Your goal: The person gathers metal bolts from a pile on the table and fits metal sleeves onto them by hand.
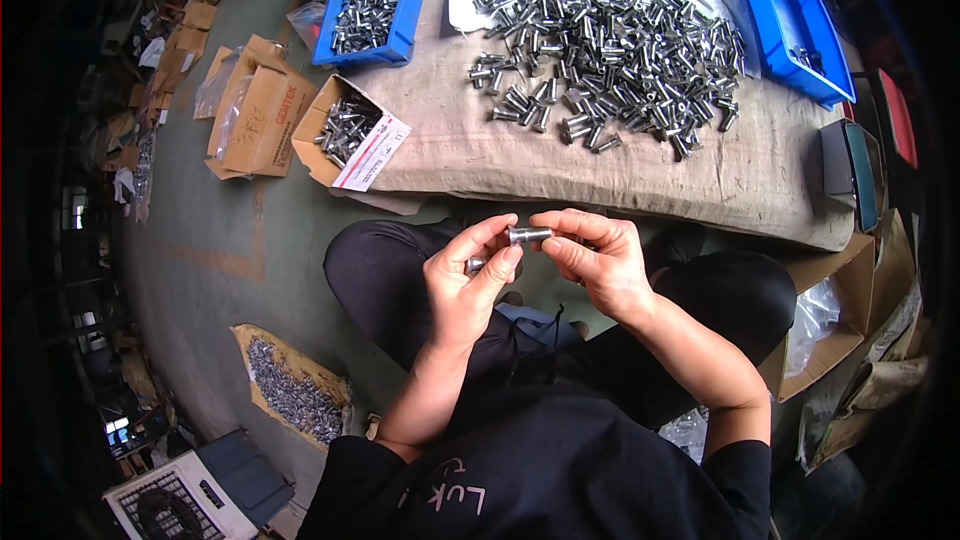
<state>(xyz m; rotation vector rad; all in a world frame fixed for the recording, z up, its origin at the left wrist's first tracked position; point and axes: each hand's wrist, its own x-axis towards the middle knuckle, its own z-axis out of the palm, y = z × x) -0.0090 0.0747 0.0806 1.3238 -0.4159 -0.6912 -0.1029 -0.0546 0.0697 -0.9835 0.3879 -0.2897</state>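
Metal sleeve (529, 235) pinched by fingers of both hands, blue bin (372, 2) and cardboard box (345, 130) holding metal sleeves

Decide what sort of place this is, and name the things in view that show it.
Probably a small workshop or factory floor. A heap of metal parts lies on a cloth-covered table, more fill a blue bin and cardboard boxes on the floor.
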